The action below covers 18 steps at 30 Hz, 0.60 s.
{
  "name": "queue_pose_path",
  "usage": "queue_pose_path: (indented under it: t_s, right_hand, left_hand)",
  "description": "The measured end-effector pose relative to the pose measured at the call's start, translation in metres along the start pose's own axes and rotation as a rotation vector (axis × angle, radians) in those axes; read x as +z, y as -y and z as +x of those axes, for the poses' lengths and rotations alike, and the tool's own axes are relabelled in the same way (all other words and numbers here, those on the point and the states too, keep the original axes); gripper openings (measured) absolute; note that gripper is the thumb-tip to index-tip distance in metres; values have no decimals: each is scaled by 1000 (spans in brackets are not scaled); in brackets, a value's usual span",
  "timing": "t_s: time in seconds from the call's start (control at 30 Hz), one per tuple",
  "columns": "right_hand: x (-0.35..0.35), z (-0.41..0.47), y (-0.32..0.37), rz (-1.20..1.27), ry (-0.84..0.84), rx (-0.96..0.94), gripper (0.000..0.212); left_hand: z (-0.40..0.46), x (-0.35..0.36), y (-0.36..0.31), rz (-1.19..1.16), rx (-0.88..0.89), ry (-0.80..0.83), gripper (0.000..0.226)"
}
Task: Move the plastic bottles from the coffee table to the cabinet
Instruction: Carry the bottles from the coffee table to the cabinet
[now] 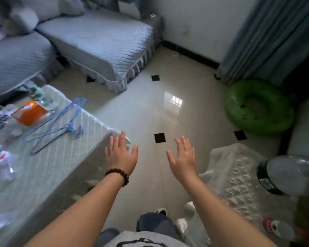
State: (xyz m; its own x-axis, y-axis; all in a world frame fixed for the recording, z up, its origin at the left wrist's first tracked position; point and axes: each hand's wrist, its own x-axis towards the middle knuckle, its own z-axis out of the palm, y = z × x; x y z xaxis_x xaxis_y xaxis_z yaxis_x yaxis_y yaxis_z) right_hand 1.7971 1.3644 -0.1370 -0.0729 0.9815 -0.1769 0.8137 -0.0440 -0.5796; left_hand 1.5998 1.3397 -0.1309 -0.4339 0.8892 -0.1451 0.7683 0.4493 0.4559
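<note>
Evidently no bottle is in hand, so by my reading this is the reach-and-pick step, with everything still to carry. Going left to right: the plastic bottles (3, 163) lie blurred on the coffee table (64, 157) at about nine o'clock of the view, with another bottle (0, 221) near the table's close edge at about eight o'clock and a clear bottle (43, 98) further back at ten o'clock, just behind an orange tissue box (29, 112). Blue wire hangers (61, 120) lie between that box and the table's corner.

The left hand (120, 155), with a bead bracelet (119, 175) on its wrist, is spread flat with fingers apart, palm down, hovering just off the table corner; whether a fingertip touches the table cover I cannot tell. The right hand (183, 160) is likewise splayed wide and empty, over bare floor at centre.

At three to four o'clock a lace-covered surface (239, 175) carries a large clear jug (289, 175); I cannot tell if that is the cabinet. The next move likely calls for turning left, toward nine o'clock, and closing a hand round a bottle's body.
</note>
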Motion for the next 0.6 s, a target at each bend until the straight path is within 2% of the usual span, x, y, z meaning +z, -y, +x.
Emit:
queue_pose_path:
  t_s: [0.27, 0.6]
  right_hand:
    - [90, -30, 127, -37, 167, -277, 56]
    - [216, -148, 261, -80, 306, -515, 57]
  left_hand:
    - [-42, -74, 151, -32, -312, -190, 69]
    - [-153, -159, 349, -72, -612, -339, 69]
